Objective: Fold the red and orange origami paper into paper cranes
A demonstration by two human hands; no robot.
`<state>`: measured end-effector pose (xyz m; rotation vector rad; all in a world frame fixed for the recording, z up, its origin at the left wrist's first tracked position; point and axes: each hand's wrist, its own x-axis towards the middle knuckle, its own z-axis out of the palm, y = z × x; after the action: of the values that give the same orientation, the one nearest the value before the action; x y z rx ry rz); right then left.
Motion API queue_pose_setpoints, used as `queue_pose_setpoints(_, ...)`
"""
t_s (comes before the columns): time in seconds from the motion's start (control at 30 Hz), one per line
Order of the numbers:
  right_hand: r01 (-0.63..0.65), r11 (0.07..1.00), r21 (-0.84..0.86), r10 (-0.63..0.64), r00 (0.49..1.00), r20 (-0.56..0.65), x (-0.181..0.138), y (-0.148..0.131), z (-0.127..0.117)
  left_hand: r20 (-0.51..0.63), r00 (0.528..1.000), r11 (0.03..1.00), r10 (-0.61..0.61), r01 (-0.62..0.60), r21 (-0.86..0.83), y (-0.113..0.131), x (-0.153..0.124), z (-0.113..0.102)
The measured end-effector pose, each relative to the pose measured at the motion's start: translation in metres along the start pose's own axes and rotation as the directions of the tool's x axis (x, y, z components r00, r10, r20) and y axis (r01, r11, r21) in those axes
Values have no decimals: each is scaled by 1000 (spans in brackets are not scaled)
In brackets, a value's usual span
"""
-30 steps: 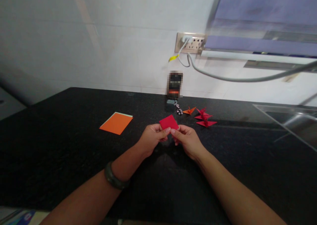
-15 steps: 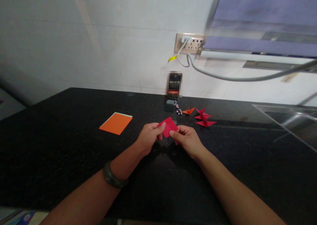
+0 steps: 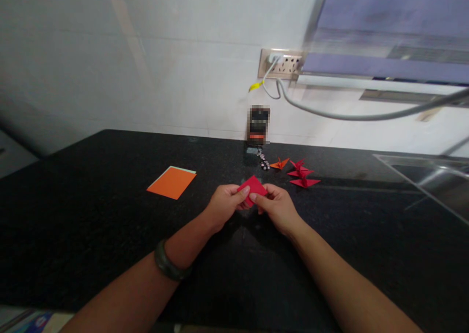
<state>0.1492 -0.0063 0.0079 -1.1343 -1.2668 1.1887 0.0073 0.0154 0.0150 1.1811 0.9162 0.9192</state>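
A small red square of folded origami paper [image 3: 255, 184] is held above the dark countertop, one corner pointing away from me. My left hand [image 3: 226, 203] pinches it from the left, thumb on top and fingers underneath. From the right, my right hand [image 3: 275, 203] grips it the same way, and the two thumb tips lie close together on the paper. Behind the right hand stand several red paper cranes [image 3: 304, 182] in a close group. One orange paper crane [image 3: 280, 164] sits just left of them. The paper's underside is hidden.
Orange paper sheets [image 3: 171, 183] with a pale green edge lie to the left on the black countertop [image 3: 91, 216]. A blurred-out phone-like device [image 3: 258, 125] leans on the wall, its beaded strap [image 3: 264, 161] trailing forward. A metal sink [image 3: 439, 176] is at right; a grey cable [image 3: 340, 114] hangs above.
My left hand has shifted slightly right, its thumb sliding further over the red paper towards the right thumb. The paper has moved a little to the right. Cranes and sheets are unmoved.
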Motion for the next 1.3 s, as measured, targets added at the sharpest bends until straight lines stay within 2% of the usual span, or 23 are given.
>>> queue_pose_setpoints(0.13,39,998,-49,-41,998,-45,0,1,-1,21,1000,1000,6,-6,18,-2,-1,0)
queue_pose_setpoints(0.27,8,1000,-12,-9,996,-84,1,1,0,26,1000,1000,-1,1,-2,-2,-2,1)
queue_pose_setpoints(0.4,-46,999,21,46,998,-31,1,2,1,-51,999,999,9,-11,-30,-1,-1,1)
queue_pose_setpoints(0.63,63,990,-128,-62,998,12,1,-1,-4,-83,996,998,-13,9,-56,-1,0,0)
queue_pose_setpoints(0.77,76,980,-186,-65,996,64,0,-3,-4,-95,995,992,15,-27,-126,0,1,-2)
queue_pose_setpoints(0.93,68,994,-90,-71,997,-32,1,0,-1,-136,991,993,10,-25,-112,0,2,-2)
queue_pose_setpoints(1.13,58,994,-92,-60,998,-20,2,0,-2,-160,987,991,17,-39,-132,1,2,-1)
queue_pose_setpoints(1.3,115,993,-21,-116,983,-145,3,2,-1,-220,975,987,-13,-23,-161,1,3,-2)
